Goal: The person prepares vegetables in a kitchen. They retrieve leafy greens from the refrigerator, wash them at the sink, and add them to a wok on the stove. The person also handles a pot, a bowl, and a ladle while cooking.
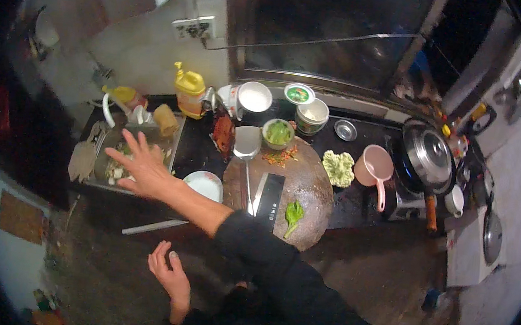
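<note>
My right hand reaches across to the left over the sink, fingers spread, with nothing in its grasp. Beneath it, pale and green food scraps lie in the sink. Below the counter edge, my left hand hangs empty with loosely curled fingers. A round wooden chopping board carries a cleaver, a green leaf and chopped red and orange bits. A metal spatula lies over the board's left side. Behind the board stands a bowl of green leaves.
A white plate sits between sink and board. Right of the board are a pale green scalloped dish, a pink dipper and a lidded wok on the stove. A yellow pump bottle and tubs stand along the back.
</note>
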A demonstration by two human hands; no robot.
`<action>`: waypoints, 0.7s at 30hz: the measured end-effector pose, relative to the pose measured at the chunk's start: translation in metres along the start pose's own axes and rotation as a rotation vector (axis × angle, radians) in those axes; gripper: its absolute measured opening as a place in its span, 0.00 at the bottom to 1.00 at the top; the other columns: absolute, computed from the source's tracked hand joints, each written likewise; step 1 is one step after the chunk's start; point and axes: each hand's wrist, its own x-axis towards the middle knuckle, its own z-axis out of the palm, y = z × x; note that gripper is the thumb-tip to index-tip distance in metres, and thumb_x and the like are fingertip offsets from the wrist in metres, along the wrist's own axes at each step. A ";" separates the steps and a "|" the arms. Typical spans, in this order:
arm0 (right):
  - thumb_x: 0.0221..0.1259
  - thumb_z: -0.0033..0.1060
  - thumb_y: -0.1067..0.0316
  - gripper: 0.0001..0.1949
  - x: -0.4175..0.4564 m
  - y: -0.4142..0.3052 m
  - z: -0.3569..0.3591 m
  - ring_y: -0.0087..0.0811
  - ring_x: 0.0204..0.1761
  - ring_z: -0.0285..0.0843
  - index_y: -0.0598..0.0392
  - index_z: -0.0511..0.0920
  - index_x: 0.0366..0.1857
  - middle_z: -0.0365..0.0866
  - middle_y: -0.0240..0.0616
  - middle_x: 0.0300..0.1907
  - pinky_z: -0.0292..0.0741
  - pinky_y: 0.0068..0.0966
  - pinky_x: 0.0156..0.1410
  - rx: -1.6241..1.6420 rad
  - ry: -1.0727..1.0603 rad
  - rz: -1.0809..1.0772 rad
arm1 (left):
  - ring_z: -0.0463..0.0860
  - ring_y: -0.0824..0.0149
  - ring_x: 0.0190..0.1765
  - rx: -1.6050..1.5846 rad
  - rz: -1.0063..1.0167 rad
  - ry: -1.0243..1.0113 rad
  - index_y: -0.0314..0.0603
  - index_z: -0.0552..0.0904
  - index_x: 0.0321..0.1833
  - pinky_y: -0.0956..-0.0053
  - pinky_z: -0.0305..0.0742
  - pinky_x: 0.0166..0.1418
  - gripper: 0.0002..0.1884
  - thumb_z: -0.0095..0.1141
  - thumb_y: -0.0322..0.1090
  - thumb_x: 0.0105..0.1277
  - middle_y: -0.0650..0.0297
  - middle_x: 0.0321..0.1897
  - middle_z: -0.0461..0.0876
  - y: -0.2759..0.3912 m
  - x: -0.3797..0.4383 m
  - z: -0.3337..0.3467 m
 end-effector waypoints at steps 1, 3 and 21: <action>0.59 0.60 0.58 0.34 -0.015 0.011 0.011 0.63 0.68 0.54 0.38 0.59 0.70 0.51 0.54 0.71 0.60 0.55 0.66 0.063 0.011 -0.010 | 0.76 0.55 0.48 0.085 0.041 -0.016 0.36 0.78 0.51 0.63 0.67 0.57 0.12 0.51 0.28 0.65 0.52 0.54 0.76 -0.008 0.000 -0.002; 0.62 0.57 0.57 0.32 -0.038 0.022 0.022 0.55 0.64 0.63 0.43 0.58 0.70 0.63 0.53 0.65 0.64 0.48 0.64 0.247 -0.011 0.022 | 0.76 0.58 0.50 0.048 0.019 -0.041 0.36 0.77 0.54 0.64 0.69 0.55 0.15 0.53 0.27 0.64 0.51 0.58 0.73 -0.021 0.007 -0.003; 0.55 0.64 0.71 0.30 -0.533 0.040 -0.214 0.51 0.62 0.70 0.54 0.65 0.64 0.69 0.53 0.62 0.73 0.37 0.61 -0.466 -0.125 1.231 | 0.72 0.54 0.63 -0.533 0.234 -0.953 0.44 0.81 0.54 0.69 0.73 0.58 0.21 0.53 0.20 0.56 0.50 0.65 0.67 0.197 -0.107 0.139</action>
